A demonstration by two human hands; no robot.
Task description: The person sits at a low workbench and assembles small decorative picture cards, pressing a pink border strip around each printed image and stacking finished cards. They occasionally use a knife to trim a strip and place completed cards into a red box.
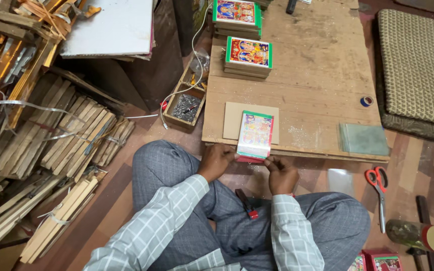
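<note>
Left hand [217, 159], right hand [280, 173] pinch colourful print [254, 136] at board [322, 75] edge.

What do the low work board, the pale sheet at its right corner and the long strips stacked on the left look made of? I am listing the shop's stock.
The work board looks like bare, unfinished plywood: pale, scuffed, grain showing. The pale sheet seems to be glass, greenish and see-through. The strips look like raw wood, flat and tan, bundled with bands.
</note>
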